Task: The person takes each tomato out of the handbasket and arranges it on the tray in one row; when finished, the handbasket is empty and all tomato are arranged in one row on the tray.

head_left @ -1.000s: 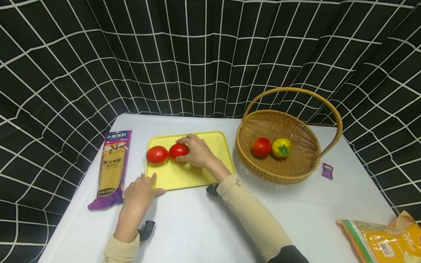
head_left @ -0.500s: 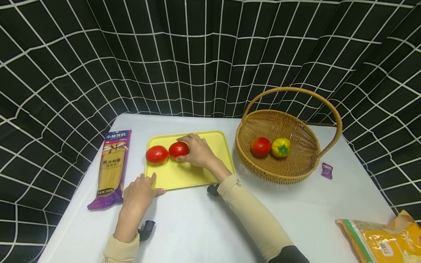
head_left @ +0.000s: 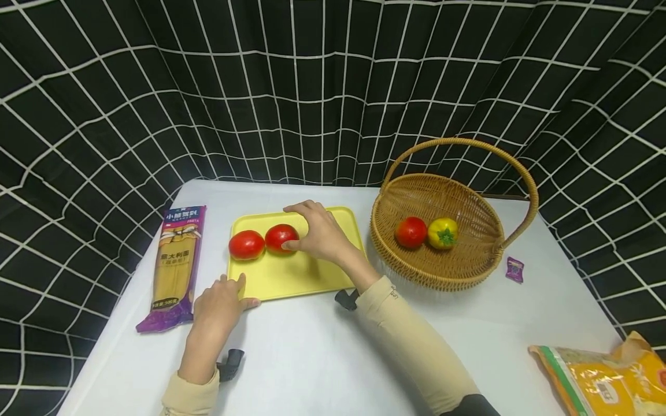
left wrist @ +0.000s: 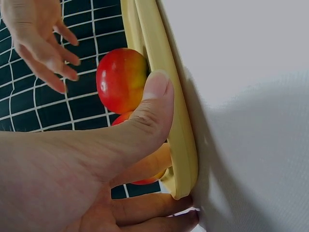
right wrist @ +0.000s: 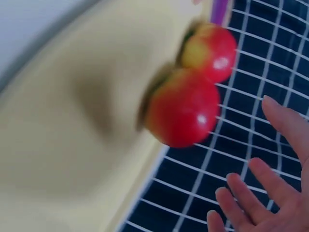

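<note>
Two smooth red fruits, yellowish on one side in the wrist views, lie side by side on a yellow tray (head_left: 291,280). The left one (head_left: 247,245) is near the tray's left rim, the right one (head_left: 281,238) beside it. My right hand (head_left: 325,237) is spread open just right of this second fruit, with nothing between its fingers; the right wrist view shows a gap between fingers and fruit. My left hand (head_left: 218,303) holds the tray's near left corner, its thumb (left wrist: 157,92) along the rim and its fingers around the corner.
A wicker basket (head_left: 468,271) with a tall handle holds a red fruit (head_left: 411,232) and a yellow bell pepper (head_left: 442,233). A pasta packet (head_left: 174,266) lies left of the tray. Right of the basket is a small purple packet (head_left: 515,270); an orange bag (head_left: 603,375) lies front right.
My right hand has let go of the right-hand fruit, spread its fingers and drawn back to the right. The fruit stays on the tray. My left hand keeps its place at the corner.
</note>
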